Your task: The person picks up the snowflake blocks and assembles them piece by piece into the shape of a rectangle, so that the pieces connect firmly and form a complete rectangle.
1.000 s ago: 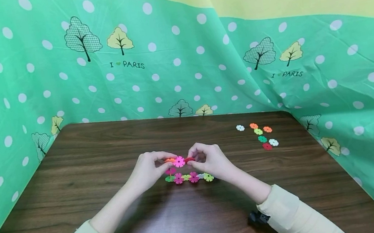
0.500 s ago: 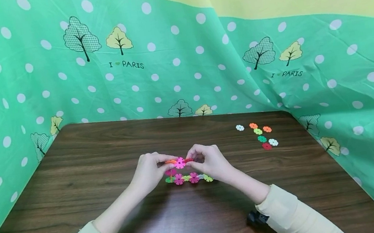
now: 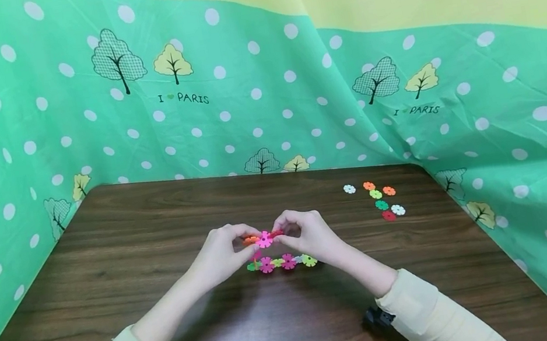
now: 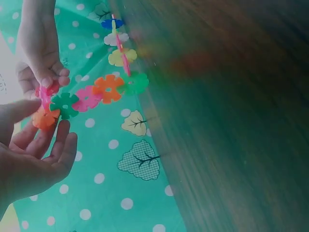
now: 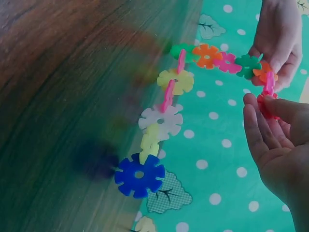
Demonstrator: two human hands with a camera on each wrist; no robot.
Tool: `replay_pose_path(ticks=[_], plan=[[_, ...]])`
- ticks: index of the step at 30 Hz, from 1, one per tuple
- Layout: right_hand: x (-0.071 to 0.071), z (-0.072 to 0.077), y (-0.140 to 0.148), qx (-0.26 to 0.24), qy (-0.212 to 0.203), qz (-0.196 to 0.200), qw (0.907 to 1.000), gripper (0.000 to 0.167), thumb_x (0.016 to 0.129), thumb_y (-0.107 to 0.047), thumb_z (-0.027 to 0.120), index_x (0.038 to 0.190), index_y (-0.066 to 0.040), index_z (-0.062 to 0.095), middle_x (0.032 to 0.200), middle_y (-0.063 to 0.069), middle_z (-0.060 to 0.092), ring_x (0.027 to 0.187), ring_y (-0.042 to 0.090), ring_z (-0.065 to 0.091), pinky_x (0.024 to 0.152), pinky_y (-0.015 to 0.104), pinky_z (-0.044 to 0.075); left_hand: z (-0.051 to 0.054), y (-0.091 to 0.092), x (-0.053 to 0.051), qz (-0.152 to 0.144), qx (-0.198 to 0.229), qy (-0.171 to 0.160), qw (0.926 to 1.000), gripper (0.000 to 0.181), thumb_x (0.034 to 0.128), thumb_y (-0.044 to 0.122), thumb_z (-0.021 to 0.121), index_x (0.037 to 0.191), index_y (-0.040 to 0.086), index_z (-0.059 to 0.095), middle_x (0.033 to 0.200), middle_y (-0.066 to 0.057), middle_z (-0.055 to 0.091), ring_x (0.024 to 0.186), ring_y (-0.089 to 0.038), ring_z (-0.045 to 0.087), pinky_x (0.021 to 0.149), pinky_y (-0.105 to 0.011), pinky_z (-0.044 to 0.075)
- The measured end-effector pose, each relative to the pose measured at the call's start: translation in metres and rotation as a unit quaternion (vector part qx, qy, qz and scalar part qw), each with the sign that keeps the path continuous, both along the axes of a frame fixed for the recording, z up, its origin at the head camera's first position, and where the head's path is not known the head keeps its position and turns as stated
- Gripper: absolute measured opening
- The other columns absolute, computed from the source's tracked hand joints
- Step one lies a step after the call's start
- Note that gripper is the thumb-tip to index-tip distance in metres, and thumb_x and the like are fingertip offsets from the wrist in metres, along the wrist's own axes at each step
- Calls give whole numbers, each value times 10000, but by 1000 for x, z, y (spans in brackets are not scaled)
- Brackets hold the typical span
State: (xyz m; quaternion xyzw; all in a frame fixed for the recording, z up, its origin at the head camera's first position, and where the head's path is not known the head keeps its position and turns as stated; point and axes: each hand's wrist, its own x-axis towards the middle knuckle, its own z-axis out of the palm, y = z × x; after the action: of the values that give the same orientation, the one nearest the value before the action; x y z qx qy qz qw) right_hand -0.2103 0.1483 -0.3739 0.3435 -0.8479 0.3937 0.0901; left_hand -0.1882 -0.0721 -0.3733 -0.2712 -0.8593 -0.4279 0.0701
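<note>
A chain of flower-shaped interlocking discs hangs between the two hands and bends down to the table. My left hand [image 3: 220, 256] pinches an orange disc [image 4: 46, 119] at the chain's end part. My right hand [image 3: 311, 237] pinches a red disc [image 5: 268, 105] between thumb and fingers. Between them, a pink disc [image 3: 264, 239] stands on edge and joins the orange and red ones. From the orange disc the chain runs through a green disc [image 4: 64, 106], a pink and another orange one [image 5: 207, 56]. Past a corner it continues to a blue disc [image 5: 139, 176] at the far end.
Several loose discs lie at the back right of the wooden table [image 3: 152, 212], among them a white disc [image 3: 349, 189], a dark green disc [image 3: 382, 205] and a red one. A green dotted cloth [image 3: 221, 102] hangs behind the table.
My left thumb and fingers have shifted slightly along the orange disc. The chain's lower row has moved a little to the right. My right hand keeps its pinch on the red disc.
</note>
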Motion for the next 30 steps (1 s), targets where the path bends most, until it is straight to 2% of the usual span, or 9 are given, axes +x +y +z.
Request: replay_pose_path(ticks=[3, 6, 11, 18, 23, 30], plan=[[0, 1, 1, 33, -101, 78, 9999, 179, 768, -33, 763, 900, -101, 663, 802, -4, 687, 695, 45, 628, 660, 205, 543, 0, 0, 0, -117, 5, -149, 9998, 289, 774, 163, 783, 1043, 120, 686, 965, 11, 700, 870, -135, 633, 760, -355, 550], [0, 2, 2, 97, -152, 173, 9997, 193, 770, -34, 761, 925, -98, 667, 824, 9, 694, 715, 52, 637, 680, 204, 544, 0, 2, -2, -86, -47, -236, 9997, 357, 751, 198, 804, 1068, 105, 669, 945, 7, 695, 842, -118, 634, 730, -318, 548], [-1, 5, 8, 328, -74, 354, 9988, 221, 779, -75, 765, 978, -104, 672, 882, -1, 702, 781, 62, 647, 717, 239, 550, -1, 5, -5, 33, -238, -173, 9996, 324, 740, 237, 813, 1020, 133, 689, 846, 59, 677, 782, -98, 567, 660, -248, 499], [-4, 16, 34, 1059, 200, 570, 9925, 358, 793, -204, 768, 1122, -134, 645, 1092, -46, 667, 1007, 88, 621, 866, 342, 521, -1, 4, -3, 173, -260, -217, 9993, 279, 730, 234, 818, 974, 172, 697, 819, 87, 660, 785, -111, 540, 681, -282, 467], [-6, 28, 59, 1518, 446, 515, 9861, 455, 786, -234, 774, 1204, -169, 606, 1229, -33, 612, 1172, 134, 549, 959, 353, 467, 1, 2, -2, 276, -325, -293, 9987, 285, 728, 254, 819, 977, 189, 697, 842, 87, 660, 810, -115, 544, 696, -288, 466], [-12, 43, 100, 1755, 710, 113, 9819, 499, 781, -225, 778, 1239, -166, 589, 1284, 13, 585, 1209, 193, 511, 953, 401, 448, 2, -4, 0, 347, -394, -305, 9982, 286, 728, 248, 819, 981, 195, 696, 859, 81, 657, 831, -120, 544, 686, -283, 459]])
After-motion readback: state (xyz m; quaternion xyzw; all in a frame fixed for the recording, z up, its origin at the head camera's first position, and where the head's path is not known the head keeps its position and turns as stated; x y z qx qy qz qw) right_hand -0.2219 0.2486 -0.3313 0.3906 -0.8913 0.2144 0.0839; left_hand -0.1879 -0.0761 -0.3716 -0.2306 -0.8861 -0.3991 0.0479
